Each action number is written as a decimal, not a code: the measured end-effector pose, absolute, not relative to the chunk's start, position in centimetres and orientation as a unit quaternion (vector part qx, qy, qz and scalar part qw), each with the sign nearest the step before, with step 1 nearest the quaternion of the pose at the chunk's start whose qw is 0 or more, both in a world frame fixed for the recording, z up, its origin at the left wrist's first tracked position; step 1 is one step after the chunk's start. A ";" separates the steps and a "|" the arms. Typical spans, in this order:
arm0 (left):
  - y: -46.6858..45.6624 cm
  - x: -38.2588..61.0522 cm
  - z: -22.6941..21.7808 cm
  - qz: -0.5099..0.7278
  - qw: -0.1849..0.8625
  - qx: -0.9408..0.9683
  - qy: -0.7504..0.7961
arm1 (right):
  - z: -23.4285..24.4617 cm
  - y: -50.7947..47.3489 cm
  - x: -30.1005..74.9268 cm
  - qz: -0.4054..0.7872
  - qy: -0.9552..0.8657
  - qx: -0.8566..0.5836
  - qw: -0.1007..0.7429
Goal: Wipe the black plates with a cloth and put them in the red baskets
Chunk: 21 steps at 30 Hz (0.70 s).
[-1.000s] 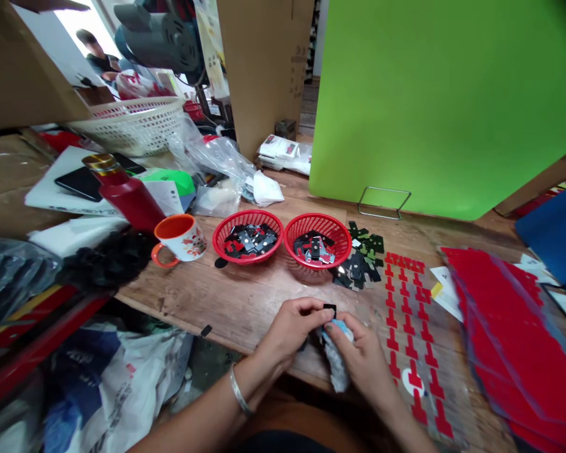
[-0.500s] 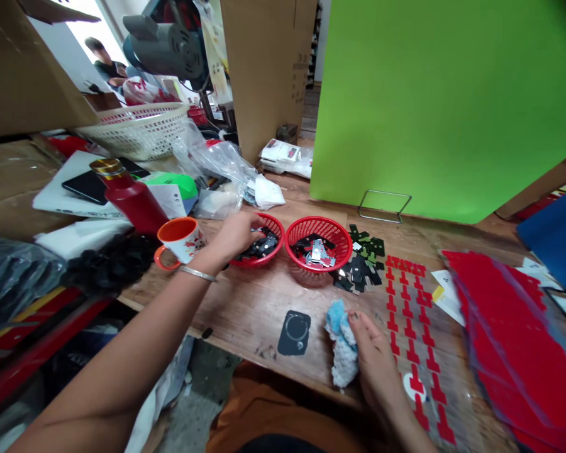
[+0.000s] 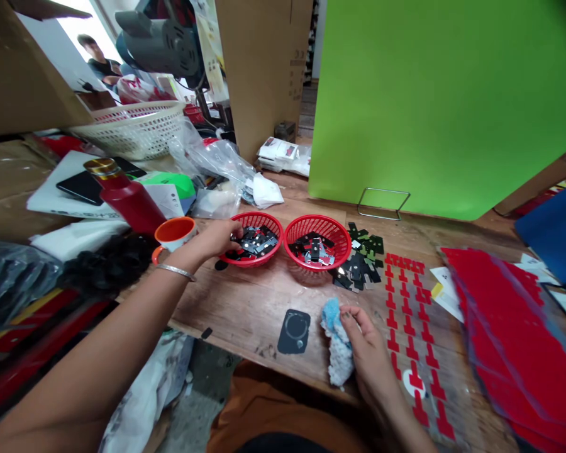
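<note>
1. The green board (image 3: 443,107) stands upright well beyond the black plate (image 3: 295,331), off to its right.
2. The wooden table (image 3: 236,296) bears the plate near its front edge.
3. The left red basket (image 3: 252,216) sits beyond the plate and a little left, and the right red basket (image 3: 317,219) is straight beyond it.
4. The left hand (image 3: 219,238) was closed with the other hand over the work at the table edge a second ago. It has since stretched out to the left basket, its fingers bent onto the small black pieces (image 3: 259,239). Whether it has pinched one I cannot tell.
5. The right hand (image 3: 363,352) stays just right of the plate, with its fingers closed round the blue-white cloth (image 3: 336,346).
6. The plate, absent a second ago, now lies flat and untouched with its ring mark facing up. Its long axis runs away from the person and its far end leans slightly right, so the wiping has paused.
</note>
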<state>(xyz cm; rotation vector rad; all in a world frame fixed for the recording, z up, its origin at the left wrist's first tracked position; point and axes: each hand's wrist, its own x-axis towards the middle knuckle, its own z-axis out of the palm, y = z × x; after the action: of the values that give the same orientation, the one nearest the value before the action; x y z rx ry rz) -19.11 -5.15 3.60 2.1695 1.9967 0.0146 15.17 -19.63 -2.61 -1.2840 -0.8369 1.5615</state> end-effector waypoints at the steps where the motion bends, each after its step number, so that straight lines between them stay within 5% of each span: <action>1: -5.1 -19.1 3.6 0.007 0.098 0.732 0.674 | -2.6 -19.6 15.2 0.635 -0.336 -0.522 0.460; 8: -5.4 -19.1 4.2 0.027 0.104 0.741 0.663 | -2.6 -19.8 15.4 0.637 -0.328 -0.522 0.463; 14: -9.4 -16.4 6.3 0.284 0.160 0.627 0.708 | -2.3 -19.7 15.8 0.619 -0.296 -0.512 0.516; 21: -16.1 -4.8 3.3 0.404 0.570 0.443 0.562 | -0.7 -19.6 14.4 0.600 -0.409 -0.426 0.539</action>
<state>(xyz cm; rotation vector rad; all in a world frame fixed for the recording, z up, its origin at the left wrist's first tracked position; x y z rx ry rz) -4.82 -16.06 3.28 1.0401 1.3186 0.9494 14.39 -19.58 -0.71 -1.0131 -0.9726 1.4278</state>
